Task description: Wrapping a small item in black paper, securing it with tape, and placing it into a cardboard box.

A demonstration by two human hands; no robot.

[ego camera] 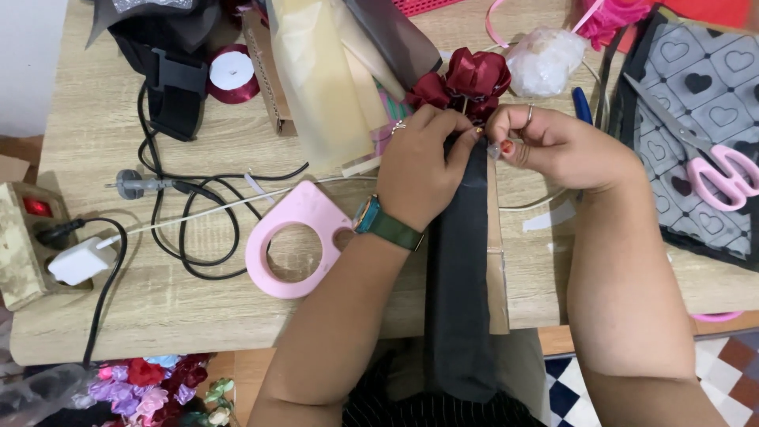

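Table: pale wood, crowded with craft stuff; its near edge runs under both forearms.
Dark sheet: a long strip of dark wrapping sheet runs from the lap up over the table edge to the hands, with a tan layer showing along its right side.
Patterned paper: grey sheet with hearts at far right, pink scissors lying on it.
Pink holder: ring-shaped tape holder just left of the left wrist, apart from it.
Left hand: fingers curled and pressed onto the sheet's top edge, watch on the wrist.
Right hand: thumb and forefinger pinched at the sheet's top right corner, on something small and clear.
Roses: dark red ribbon roses on a thin stem, just beyond the fingertips, at the sheet's top.
Doing it well: judging by the grip, keep the sheet taut and flat, gather close under the blooms, and press evenly so nothing creases.
Hard to see: the clear bit in the pinch may be tape, I cannot tell; the stem's lower part is hidden by the hands; the sheet's lower end is lost in the lap.
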